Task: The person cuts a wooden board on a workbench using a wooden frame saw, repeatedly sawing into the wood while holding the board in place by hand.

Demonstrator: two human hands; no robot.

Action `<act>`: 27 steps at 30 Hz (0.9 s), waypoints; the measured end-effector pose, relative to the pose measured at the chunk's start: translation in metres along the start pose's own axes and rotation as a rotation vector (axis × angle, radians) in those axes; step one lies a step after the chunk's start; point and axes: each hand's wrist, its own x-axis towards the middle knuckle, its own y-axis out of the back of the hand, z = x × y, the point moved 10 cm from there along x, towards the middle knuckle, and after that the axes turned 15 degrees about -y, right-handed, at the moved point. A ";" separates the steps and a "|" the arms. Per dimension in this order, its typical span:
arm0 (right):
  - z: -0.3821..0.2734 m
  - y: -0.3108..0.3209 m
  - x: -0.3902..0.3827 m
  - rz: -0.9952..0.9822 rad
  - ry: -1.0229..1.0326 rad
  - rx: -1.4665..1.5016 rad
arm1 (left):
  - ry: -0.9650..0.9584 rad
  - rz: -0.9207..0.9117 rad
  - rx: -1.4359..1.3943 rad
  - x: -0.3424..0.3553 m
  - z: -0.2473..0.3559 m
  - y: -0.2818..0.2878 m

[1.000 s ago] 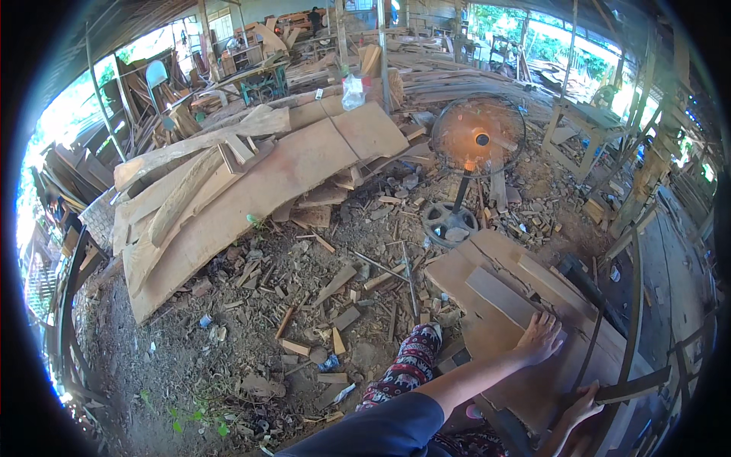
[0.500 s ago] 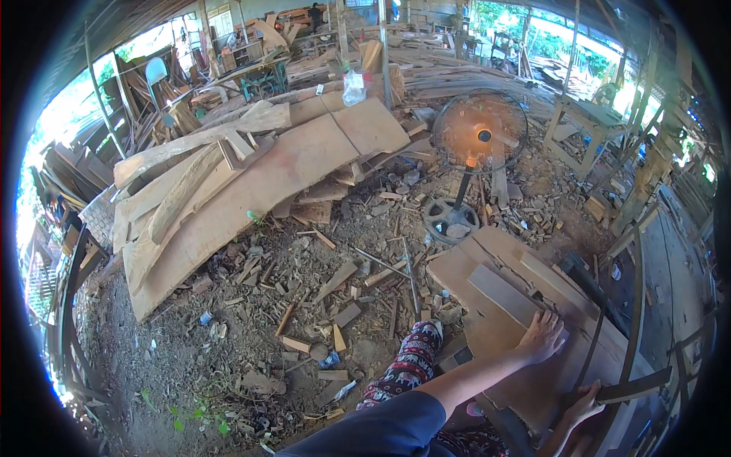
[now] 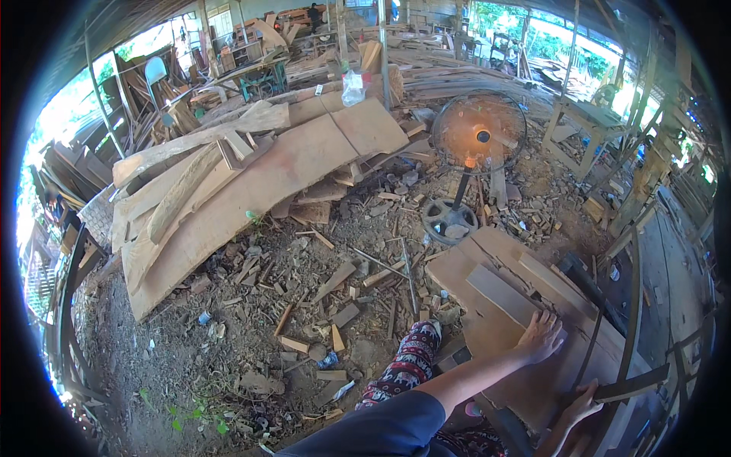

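Note:
My left hand (image 3: 541, 336) is closed over the near end of a flat wooden block (image 3: 499, 293), its fingers curled across the top. The block lies on a broad, rough-edged wooden slab (image 3: 487, 339). Further right, my right hand (image 3: 583, 404) is wrapped round the near end of a frame saw (image 3: 636, 383), by its dark wooden end bar. From there the thin saw blade runs away across the slab, beside the saw's long beam. Part of the right fingers and the far end of the saw cannot be made out clearly. A second wood strip (image 3: 556, 282) lies beyond the block.
A pedestal fan (image 3: 482, 137) stands just past the slab. Long planks (image 3: 274, 183) are stacked at the left, with a white plastic bag (image 3: 353, 88) at their far end. Offcuts and chips litter the dirt ground (image 3: 251, 343). A wooden stand (image 3: 582, 137) is at far right.

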 end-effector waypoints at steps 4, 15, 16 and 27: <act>-0.006 -0.001 -0.004 0.033 0.006 -0.021 | 0.009 -0.044 -0.019 0.002 -0.002 -0.002; -0.021 -0.005 -0.014 0.045 0.041 -0.033 | -0.015 0.021 0.002 -0.002 -0.002 -0.003; -0.017 -0.004 -0.012 0.044 0.046 -0.057 | -0.014 0.024 0.003 -0.002 -0.002 -0.003; -0.031 -0.014 -0.019 -0.033 0.103 -0.063 | 0.000 -0.043 -0.020 -0.001 -0.002 -0.003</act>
